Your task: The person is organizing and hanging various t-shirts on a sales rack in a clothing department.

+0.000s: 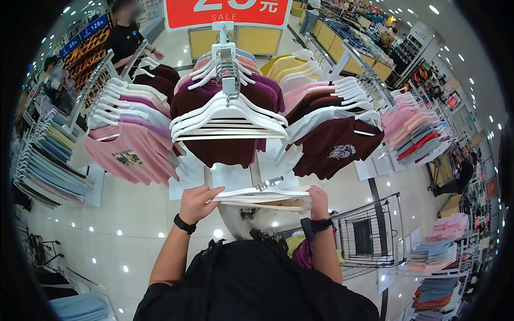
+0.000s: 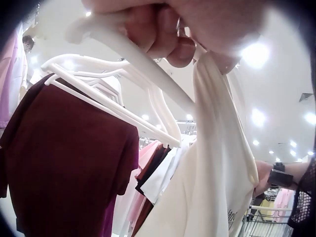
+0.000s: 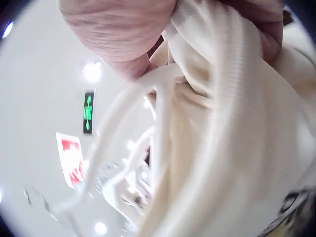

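Observation:
A cream T-shirt on a white hanger (image 1: 262,197) is held level in front of a round clothes rack (image 1: 230,107). My left hand (image 1: 197,202) grips the hanger's left end; the left wrist view shows fingers (image 2: 163,34) curled round the white hanger (image 2: 143,69) with the cream shirt (image 2: 217,168) hanging below. My right hand (image 1: 318,202) grips the right end, and its fingers (image 3: 118,34) pinch the cream fabric (image 3: 232,123) and hanger arm (image 3: 123,113). Several empty white hangers (image 1: 227,120) sit at the rack's front over maroon shirts (image 1: 225,147).
Pink shirts (image 1: 131,150) hang at the rack's left, maroon printed shirts (image 1: 337,147) at the right. A wire shopping cart (image 1: 369,232) with garments stands at my right. Folded clothes on shelves (image 1: 48,160) line the left; a red sale sign (image 1: 227,12) tops the rack. People stand far off.

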A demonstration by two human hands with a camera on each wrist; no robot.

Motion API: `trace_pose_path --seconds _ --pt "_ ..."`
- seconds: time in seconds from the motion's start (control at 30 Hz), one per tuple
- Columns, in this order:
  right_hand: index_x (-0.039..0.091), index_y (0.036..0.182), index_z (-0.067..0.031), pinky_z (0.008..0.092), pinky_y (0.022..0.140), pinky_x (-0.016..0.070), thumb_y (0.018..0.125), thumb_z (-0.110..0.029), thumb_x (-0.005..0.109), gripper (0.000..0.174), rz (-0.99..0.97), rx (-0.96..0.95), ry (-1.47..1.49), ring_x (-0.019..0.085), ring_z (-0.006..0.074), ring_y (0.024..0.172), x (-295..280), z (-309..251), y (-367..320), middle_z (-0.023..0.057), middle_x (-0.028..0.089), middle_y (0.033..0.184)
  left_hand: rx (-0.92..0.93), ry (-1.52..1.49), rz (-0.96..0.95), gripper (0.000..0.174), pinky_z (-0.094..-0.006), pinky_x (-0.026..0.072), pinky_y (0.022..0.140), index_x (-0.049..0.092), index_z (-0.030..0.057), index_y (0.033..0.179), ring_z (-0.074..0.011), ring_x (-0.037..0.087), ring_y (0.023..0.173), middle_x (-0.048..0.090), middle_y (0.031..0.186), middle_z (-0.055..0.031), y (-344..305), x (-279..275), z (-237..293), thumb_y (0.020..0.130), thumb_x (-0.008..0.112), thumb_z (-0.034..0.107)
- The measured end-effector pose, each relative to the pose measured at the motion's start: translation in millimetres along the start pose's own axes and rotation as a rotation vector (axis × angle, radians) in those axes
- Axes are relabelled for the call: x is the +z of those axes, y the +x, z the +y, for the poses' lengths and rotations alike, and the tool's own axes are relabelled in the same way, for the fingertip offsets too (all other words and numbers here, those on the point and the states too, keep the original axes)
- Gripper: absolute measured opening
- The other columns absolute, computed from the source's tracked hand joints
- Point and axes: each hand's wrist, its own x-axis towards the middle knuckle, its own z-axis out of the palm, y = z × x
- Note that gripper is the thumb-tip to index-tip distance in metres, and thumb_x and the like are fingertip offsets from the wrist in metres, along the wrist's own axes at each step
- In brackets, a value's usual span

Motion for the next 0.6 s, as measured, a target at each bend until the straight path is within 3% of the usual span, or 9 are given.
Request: trace_pose_path --seconds 0.07,0.17,0.2,0.27,0.3,0.33,0.4,0.5,0.6 --pt "0.069 0.08 -0.0004 0.0368 0.075 0.0492 0.089 -0.014 0.062 0.018 0.166 -0.008 -0.82 0.067 0.0216 0.091 19.2 -16.9 -9.4 0.0105 0.071 0.096 -0.033 0.054 -0.03 0.046 -0.0345 0.0443 0.048 0.077 0.0165 0.111 -0.0191 0.053 0.051 0.052 0.066 -0.0014 -2.9 5.2 1.8 0.066 0.077 0.006" --pt "0.07 0.078 0.001 0.037 0.069 0.0477 0.086 -0.013 0.065 0.017 0.146 -0.153 -1.164 0.063 0.0245 0.076 48.7 -18.7 -30.3 0.0113 0.066 0.082 0.014 0.1 -0.141 0.04 -0.0335 0.0467 0.05 0.078 0.0169 0.107 -0.0186 0.055 0.054 0.054 0.068 -0.0009 -0.6 11.0 11.6 0.068 0.076 0.007" --pt "0.07 0.078 0.001 0.037 0.069 0.0477 0.086 -0.013 0.065 0.017 0.146 -0.156 -1.164 0.063 0.0245 0.076 52.9 -11.6 -32.8 0.0113 0.066 0.082 0.016 0.101 -0.138 0.04 -0.0335 0.0467 0.05 0.078 0.0169 0.107 -0.0186 0.055 0.054 0.054 0.068 -0.0009 -0.9 13.7 12.9 0.068 0.076 0.007" --pt "0.072 0.085 -0.0002 0.0388 0.066 0.0468 0.086 -0.013 0.066 0.014 0.085 -0.669 -1.077 0.06 0.0309 0.066 56.9 7.8 -33.2 0.0146 0.063 0.072 -0.003 0.058 -0.147 0.037 -0.0323 0.0486 0.052 0.077 0.0149 0.105 -0.0186 0.057 0.055 0.057 0.069 -0.0007 -2.4 21.2 11.9 0.069 0.075 0.007" --pt "0.068 0.084 0.0015 0.0369 0.062 0.0438 0.093 -0.016 0.065 0.02 -0.029 -0.639 -0.817 0.054 0.0222 0.059 61.1 15.8 -30.2 0.0093 0.057 0.064 -0.002 0.057 -0.145 0.037 -0.0323 0.0486 0.052 0.077 0.0149 0.105 -0.0186 0.057 0.055 0.057 0.069 -0.0007 -3.9 23.6 10.3 0.069 0.075 0.007" --pt "0.068 0.084 0.0015 0.0369 0.062 0.0438 0.093 -0.016 0.065 0.02 -0.029 -0.64 -0.818 0.054 0.0222 0.059 58.5 19.0 -31.0 0.0093 0.057 0.064 -0.082 0.006 -0.129 0.037 -0.0333 0.0499 0.054 0.076 0.0138 0.105 -0.0204 0.059 0.06 0.059 0.073 -0.0022 -6.0 25.3 8.2 0.069 0.074 0.006" --pt "0.064 0.082 0.0018 0.0317 0.06 0.039 0.101 -0.02 0.061 0.029 -0.076 -0.216 -0.671 0.044 0.0108 0.062 54.4 25.1 -34.4 0.0014 0.048 0.064 -0.161 -0.046 -0.116 0.037 -0.0342 0.0512 0.057 0.075 0.0127 0.105 -0.0222 0.061 0.064 0.061 0.077 -0.0036 -8.3 27.6 3.3 0.069 0.074 0.006" --pt "0.059 0.08 0.002 0.0278 0.059 0.0343 0.106 -0.026 0.057 0.039 -0.036 -0.248 -0.619 0.036 0.006 0.068 45.2 29.0 -32.1 -0.0044 0.041 0.067 -0.289 0.054 0.127 0.037 -0.0382 0.0529 0.08 0.069 0.0043 0.106 -0.0326 0.062 0.095 0.062 0.101 -0.0135 -7.6 27.6 -1.4 0.069 0.075 0.005" --pt "0.058 0.08 0.0023 0.0277 0.058 0.0338 0.106 -0.027 0.057 0.04 0.114 -0.24 -0.559 0.037 0.006 0.067 35.8 15.7 -30.7 -0.0064 0.042 0.068 -0.399 0.095 0.365 0.031 -0.0363 0.0515 0.083 0.066 0.0017 0.1 -0.0331 0.061 0.097 0.061 0.104 -0.0146 -5.0 17.4 -9.0 0.07 0.076 0.004"
